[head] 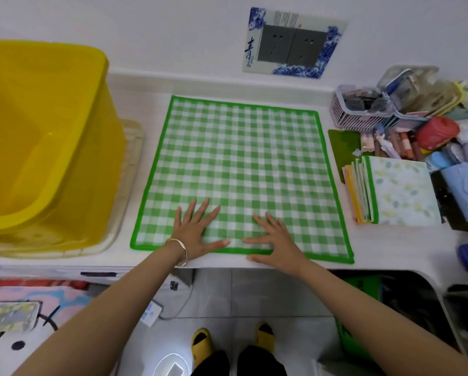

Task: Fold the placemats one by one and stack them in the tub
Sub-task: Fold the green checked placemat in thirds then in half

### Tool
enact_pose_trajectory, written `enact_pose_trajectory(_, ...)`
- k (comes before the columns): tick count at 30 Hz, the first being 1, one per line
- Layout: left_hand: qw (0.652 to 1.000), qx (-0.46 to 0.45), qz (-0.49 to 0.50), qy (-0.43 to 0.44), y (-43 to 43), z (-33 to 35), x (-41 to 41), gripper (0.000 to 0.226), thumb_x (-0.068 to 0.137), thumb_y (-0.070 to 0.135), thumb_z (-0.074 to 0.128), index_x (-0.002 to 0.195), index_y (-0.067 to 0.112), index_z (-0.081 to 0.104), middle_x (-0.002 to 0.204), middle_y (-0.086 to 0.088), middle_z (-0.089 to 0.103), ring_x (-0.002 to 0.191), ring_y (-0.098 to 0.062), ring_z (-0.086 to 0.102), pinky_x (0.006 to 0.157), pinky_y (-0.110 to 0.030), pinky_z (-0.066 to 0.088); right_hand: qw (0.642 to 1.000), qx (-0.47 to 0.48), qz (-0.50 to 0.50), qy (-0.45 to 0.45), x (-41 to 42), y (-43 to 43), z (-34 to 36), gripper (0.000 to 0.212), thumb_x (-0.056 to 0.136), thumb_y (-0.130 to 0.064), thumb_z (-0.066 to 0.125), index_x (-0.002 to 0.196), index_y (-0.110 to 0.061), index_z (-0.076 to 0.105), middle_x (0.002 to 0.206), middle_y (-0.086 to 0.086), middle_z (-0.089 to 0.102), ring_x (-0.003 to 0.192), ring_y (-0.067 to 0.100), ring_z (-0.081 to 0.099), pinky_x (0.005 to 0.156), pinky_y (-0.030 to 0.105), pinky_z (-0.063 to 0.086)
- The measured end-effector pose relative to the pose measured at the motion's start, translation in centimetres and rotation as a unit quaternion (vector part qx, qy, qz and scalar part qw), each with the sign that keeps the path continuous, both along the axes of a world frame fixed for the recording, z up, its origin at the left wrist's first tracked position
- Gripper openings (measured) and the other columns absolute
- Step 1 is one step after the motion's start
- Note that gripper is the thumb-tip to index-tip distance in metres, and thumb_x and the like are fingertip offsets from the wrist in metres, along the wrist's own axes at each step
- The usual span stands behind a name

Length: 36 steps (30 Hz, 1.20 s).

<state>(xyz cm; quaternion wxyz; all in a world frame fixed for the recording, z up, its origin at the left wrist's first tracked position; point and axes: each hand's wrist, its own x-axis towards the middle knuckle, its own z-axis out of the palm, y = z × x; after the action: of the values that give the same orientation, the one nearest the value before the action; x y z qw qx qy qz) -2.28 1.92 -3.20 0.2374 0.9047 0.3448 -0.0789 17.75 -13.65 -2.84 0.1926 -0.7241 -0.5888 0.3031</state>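
Both our left hand (197, 233) and right hand (277, 244) are pressing flat, fingers spread, at the six o'clock edge of the green gingham placemat (241, 158). The yellow plastic tub (64, 147) is sitting at nine o'clock. We are risking a skewed fold if this thin, bound-edged cloth slides on the smooth counter (390, 245).

A plain white wall (146, 28) rises behind the pale worktop (390, 245), which has a rounded corner at the right. On the wall sit 2 grey sockets (292, 46) in a blue-and-white patterned frame. Below, the floor (268, 294) is light grey tile, evenly lit. A cartoon-print blanket (64, 297) lies at the lower left.
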Motion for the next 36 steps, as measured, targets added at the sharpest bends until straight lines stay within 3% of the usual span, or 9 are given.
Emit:
enact_pose_trajectory(5, 0.999, 0.012, -0.025, 0.021, -0.3, -0.1, 0.0, 0.122, 0.039, 0.1, 0.016, 0.143, 0.044, -0.013, 0.15, 0.009, -0.03, 0.136, -0.02, -0.033, 0.107, -0.05, -0.024, 0.999, 0.049, -0.019, -0.006, -0.3, -0.9, -0.2, 0.025, 0.084, -0.039, 0.066, 0.109, -0.04, 0.066, 0.148, -0.015, 0.03, 0.143, 0.006, 0.005, 0.117, 0.031, -0.009)
enact_pose_trajectory(9, 0.999, 0.016, -0.034, 0.019, -0.2, -0.3, -0.2, 0.128, 0.032, 0.102, 0.017, 0.143, 0.045, -0.012, 0.149, 0.009, -0.03, 0.136, -0.021, -0.033, 0.106, -0.05, -0.024, 0.996, 0.081, -0.043, -0.002, -0.7, -0.8, -0.4, 0.018, 0.087, -0.031, 0.065, 0.103, -0.035, 0.07, 0.142, -0.016, 0.036, 0.142, 0.008, 0.013, 0.118, 0.033, -0.003)
enact_pose_trajectory(12, 0.999, 0.019, -0.038, 0.019, -0.2, -0.4, -0.2, 0.123, 0.038, 0.099, 0.03, 0.143, 0.048, -0.01, 0.15, 0.009, -0.03, 0.136, -0.021, -0.032, 0.105, -0.05, -0.024, 0.997, 0.067, -0.029, -0.006, -0.7, -1.2, -0.4, 0.024, 0.084, -0.034, 0.067, 0.108, -0.034, 0.069, 0.144, -0.014, 0.036, 0.14, 0.005, 0.017, 0.117, 0.029, -0.003)
enact_pose_trajectory(18, 0.999, 0.03, -0.04, 0.013, -0.2, -0.5, -0.4, 0.113, 0.042, 0.1, 0.013, 0.141, 0.051, -0.01, 0.151, 0.008, -0.027, 0.138, -0.024, -0.03, 0.108, -0.052, -0.022, 0.987, 0.139, -0.007, -0.081, -1.0, -2.5, -0.6, 0.035, 0.087, -0.042, 0.053, 0.112, -0.023, 0.069, 0.131, -0.006, 0.056, 0.128, 0.008, 0.043, 0.104, 0.03, 0.036)
enact_pose_trajectory(22, 1.0, 0.017, -0.026, 0.005, -0.3, -0.2, -0.3, 0.108, 0.045, 0.099, 0.004, 0.141, 0.052, -0.005, 0.149, 0.011, -0.027, 0.139, -0.022, -0.028, 0.109, -0.05, -0.022, 0.991, 0.121, -0.042, -0.05, -1.1, -2.3, -0.4, 0.023, 0.09, -0.03, 0.06, 0.111, -0.024, 0.07, 0.129, -0.01, 0.057, 0.127, 0.002, 0.04, 0.105, 0.022, 0.032)
enact_pose_trajectory(24, 1.0, 0.003, -0.02, -0.002, -0.3, -0.2, -0.3, 0.106, 0.047, 0.098, 0.011, 0.142, 0.051, -0.001, 0.151, 0.011, -0.024, 0.139, -0.022, -0.027, 0.109, -0.049, -0.021, 0.992, 0.106, -0.066, -0.03, -1.1, -2.0, -0.1, 0.022, 0.091, -0.027, 0.06, 0.11, -0.024, 0.07, 0.127, -0.012, 0.059, 0.124, -0.003, 0.04, 0.105, 0.02, 0.032)
enact_pose_trajectory(30, 0.999, -0.031, 0.004, -0.033, 0.4, 1.0, 0.2, 0.071, 0.076, 0.072, 0.05, 0.139, 0.047, 0.031, 0.157, 0.007, 0.004, 0.144, -0.025, -0.01, 0.111, -0.05, -0.013, 0.987, 0.054, -0.135, 0.061, -0.8, -0.4, 1.3, 0.019, 0.087, -0.024, 0.065, 0.103, -0.017, 0.073, 0.113, -0.008, 0.067, 0.108, 0.003, 0.057, 0.098, 0.024, 0.044)
enact_pose_trajectory(34, 0.992, -0.081, -0.011, -0.096, 1.4, 1.5, 0.4, 0.033, 0.076, 0.057, 0.064, 0.105, 0.043, 0.064, 0.148, 0.004, 0.035, 0.143, -0.027, 0.013, 0.116, -0.051, 0.007, 0.984, -0.01, -0.148, 0.095, -0.4, 0.6, 2.2, 0.02, 0.087, -0.025, 0.065, 0.104, -0.015, 0.073, 0.108, -0.009, 0.068, 0.098, 0.002, 0.06, 0.09, 0.017, 0.045)
enact_pose_trajectory(36, 0.985, -0.117, -0.003, -0.126, 1.8, 2.0, 0.5, 0.02, 0.077, 0.049, 0.068, 0.091, 0.035, 0.071, 0.136, 0.001, 0.052, 0.138, -0.024, 0.031, 0.114, -0.042, 0.021, 0.98, -0.034, -0.161, 0.113, -0.2, 0.9, 2.9, 0.02, 0.087, -0.026, 0.065, 0.101, -0.014, 0.073, 0.094, -0.012, 0.069, 0.085, -0.002, 0.061, 0.082, 0.016, 0.047)
